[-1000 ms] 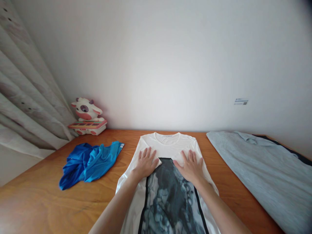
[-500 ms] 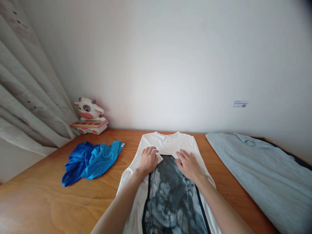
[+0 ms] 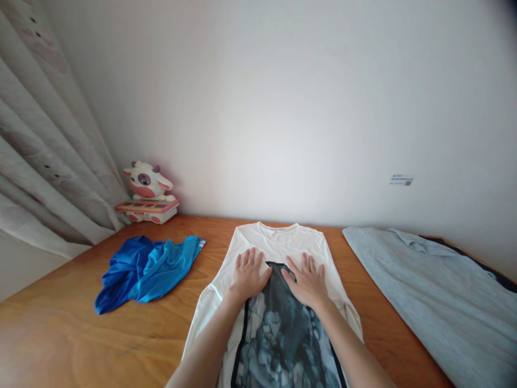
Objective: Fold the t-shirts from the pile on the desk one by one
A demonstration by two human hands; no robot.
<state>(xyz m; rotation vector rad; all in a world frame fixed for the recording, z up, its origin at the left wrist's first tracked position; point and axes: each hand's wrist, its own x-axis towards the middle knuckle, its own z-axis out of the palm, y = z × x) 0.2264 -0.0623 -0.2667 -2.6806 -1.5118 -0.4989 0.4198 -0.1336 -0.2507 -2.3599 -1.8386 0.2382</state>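
Observation:
A white shirt [image 3: 278, 237] with a dark grey marbled print framed in black lies spread out on the wooden table, its neckline toward the wall. My left hand [image 3: 248, 275] rests flat on its upper left part, fingers spread, thumb at the print's top corner. On the other side of the print, my right hand [image 3: 307, 280] also lies flat with fingers apart. Neither hand holds anything. The lower end of the shirt runs out of view beneath my forearms.
To the left lies a crumpled blue garment [image 3: 151, 269] on the wooden table [image 3: 100, 350]. Behind it sits a cow-shaped toy keyboard [image 3: 147, 194] by the curtain [image 3: 48, 161]. A grey garment [image 3: 436, 296] lies at the right. A white wall [image 3: 283, 108] borders the back.
My left hand has flattened and its fingers have spread onto the shirt. The small raised fold of white cloth beside it is no longer visible. My right hand's fingers now point more forward.

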